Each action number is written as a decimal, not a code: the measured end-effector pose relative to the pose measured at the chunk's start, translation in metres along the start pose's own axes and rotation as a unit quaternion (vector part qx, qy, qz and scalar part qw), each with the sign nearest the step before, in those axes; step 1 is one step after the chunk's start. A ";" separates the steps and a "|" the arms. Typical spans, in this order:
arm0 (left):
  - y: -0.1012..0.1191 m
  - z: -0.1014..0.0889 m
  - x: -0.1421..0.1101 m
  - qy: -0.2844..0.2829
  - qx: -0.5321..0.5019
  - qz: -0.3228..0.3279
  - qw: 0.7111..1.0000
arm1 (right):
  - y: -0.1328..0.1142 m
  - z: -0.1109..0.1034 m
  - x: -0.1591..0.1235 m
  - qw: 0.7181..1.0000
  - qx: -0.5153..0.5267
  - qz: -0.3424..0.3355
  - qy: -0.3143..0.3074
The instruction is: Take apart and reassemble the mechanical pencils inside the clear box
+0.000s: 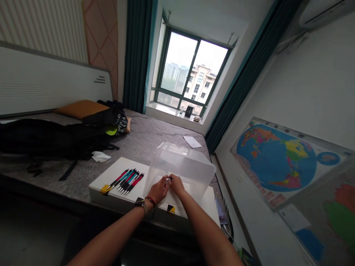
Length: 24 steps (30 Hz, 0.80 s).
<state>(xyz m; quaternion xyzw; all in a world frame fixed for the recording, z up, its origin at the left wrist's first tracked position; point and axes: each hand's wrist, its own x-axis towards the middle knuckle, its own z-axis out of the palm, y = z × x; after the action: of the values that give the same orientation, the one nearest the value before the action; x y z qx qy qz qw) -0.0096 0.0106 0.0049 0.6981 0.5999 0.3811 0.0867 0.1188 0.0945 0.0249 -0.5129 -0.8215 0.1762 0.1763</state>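
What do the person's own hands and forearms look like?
The left hand has a red bracelet at its wrist and a wristwatch further up, details too small to tell. The right hand shows nothing worn. The left forearm and right forearm are sleeveless.

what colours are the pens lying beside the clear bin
Mainly red, teal and black; the pens show best in the head view.

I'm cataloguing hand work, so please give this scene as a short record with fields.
Left hand: fingertips at a small item, too small to identify
Right hand: meets the left at that item
Pens: row on white surface, left of the hands
Translucent bin: same surface, at the hands
Bed: grey cover, beneath
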 end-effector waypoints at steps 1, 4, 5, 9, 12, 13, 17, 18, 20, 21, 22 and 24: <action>0.000 0.001 -0.001 -0.011 -0.008 0.013 1.000 | -0.003 0.003 0.003 1.000 -0.004 -0.011 0.003; -0.002 0.003 -0.002 -0.038 -0.025 0.046 0.998 | -0.009 0.009 0.012 0.998 -0.011 -0.054 -0.005; -0.002 0.003 -0.002 -0.039 -0.028 0.047 0.998 | -0.010 0.011 0.015 0.998 -0.012 -0.064 -0.010; -0.005 0.004 -0.002 -0.022 -0.022 0.034 0.999 | -0.012 0.016 0.027 0.993 -0.007 -0.108 -0.045; -0.006 0.003 -0.002 -0.002 -0.019 0.032 0.999 | -0.016 0.022 0.040 0.987 -0.013 -0.141 -0.072; -0.006 0.002 -0.002 0.005 -0.020 0.025 0.999 | -0.019 0.025 0.044 0.986 -0.014 -0.144 -0.079; -0.006 0.000 -0.001 0.028 -0.031 -0.006 0.999 | -0.029 0.035 0.051 0.990 0.011 -0.117 -0.078; -0.006 0.000 0.000 0.029 -0.035 -0.007 0.999 | -0.031 0.037 0.049 0.991 0.028 -0.108 -0.068; -0.006 -0.001 0.001 0.025 -0.038 -0.011 0.999 | -0.031 0.036 0.041 0.993 0.072 -0.087 -0.040; -0.006 -0.002 0.002 0.020 -0.036 -0.016 0.999 | -0.030 0.034 0.035 0.992 0.095 -0.074 -0.023; -0.005 -0.003 0.002 0.014 -0.034 -0.023 0.999 | -0.026 0.032 0.028 0.991 0.117 -0.059 -0.004; -0.003 -0.005 0.004 0.001 -0.030 -0.039 0.999 | -0.016 0.025 0.011 0.987 0.152 -0.028 0.040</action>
<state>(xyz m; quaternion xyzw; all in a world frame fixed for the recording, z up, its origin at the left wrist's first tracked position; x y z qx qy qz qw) -0.0154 0.0129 0.0081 0.6705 0.6152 0.3963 0.1220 0.0902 0.0951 0.0117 -0.4638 -0.7913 0.2732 0.2899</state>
